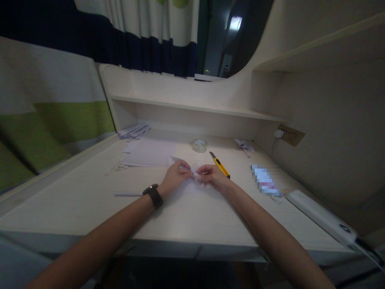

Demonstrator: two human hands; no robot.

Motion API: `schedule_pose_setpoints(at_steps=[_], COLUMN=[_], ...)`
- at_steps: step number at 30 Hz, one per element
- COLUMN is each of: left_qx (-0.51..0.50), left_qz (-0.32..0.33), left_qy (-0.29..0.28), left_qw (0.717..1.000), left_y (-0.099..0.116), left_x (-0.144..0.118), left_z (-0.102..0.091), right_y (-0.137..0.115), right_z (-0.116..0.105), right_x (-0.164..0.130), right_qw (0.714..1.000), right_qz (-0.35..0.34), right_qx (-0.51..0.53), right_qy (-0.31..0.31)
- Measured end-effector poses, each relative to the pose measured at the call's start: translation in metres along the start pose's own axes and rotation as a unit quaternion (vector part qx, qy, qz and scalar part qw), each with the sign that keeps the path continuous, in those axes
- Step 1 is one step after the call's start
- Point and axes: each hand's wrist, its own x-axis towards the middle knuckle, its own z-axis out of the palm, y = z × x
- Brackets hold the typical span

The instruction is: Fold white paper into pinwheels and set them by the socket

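Observation:
My left hand (pixel 177 176) and my right hand (pixel 213 175) meet at the middle of the pale desk (pixel 90 200), both pinching a small folded white paper piece (pixel 195 171) between their fingertips. The paper lies on or just above the desktop; its shape is partly hidden by my fingers. A dark watch (pixel 153 195) is on my left wrist. A yellow utility knife (pixel 220 165) lies just behind my right hand.
White paper sheets (pixel 147 154) lie behind my left hand, with striped paper (pixel 134 131) further back. A clear tape roll (pixel 199 145), another folded paper piece (pixel 245 146), a white power strip (pixel 321 218), a wall socket (pixel 290 135), a thin paper strip (pixel 128 195).

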Motion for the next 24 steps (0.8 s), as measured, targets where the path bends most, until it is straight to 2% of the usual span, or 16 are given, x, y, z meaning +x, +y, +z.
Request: schedule_pose_setpoints(at_steps=[4,7,11,17,24], left_qx=[0.056,0.083,0.079,0.049,0.072], left_qz=[0.023,0.032,0.052,0.049,0.034], left_qy=[-0.002,-0.006,-0.008,-0.012,0.000], left_qw=[0.998,0.996,0.995,0.997,0.997], left_y=[-0.0015,0.0001,0.0025,0.0024,0.0003], left_x=[0.0027,0.0030,0.0016,0.0004,0.0022], left_z=[-0.0009,-0.0013,-0.0016,-0.0023,-0.0037], right_y=[0.0040,0.0067,0.0065,0.0028,0.0001], right_z=[0.0000,0.0004,0.0027,0.0054,0.0048], right_x=[0.0020,0.0032,0.0026,0.0008,-0.0010], right_qw=[0.999,0.999,0.998,0.998,0.998], right_qz=[0.006,0.022,0.035,0.029,0.022], right_qx=[0.029,0.037,0.040,0.048,0.054], right_qy=[0.022,0.013,0.013,0.011,0.006])
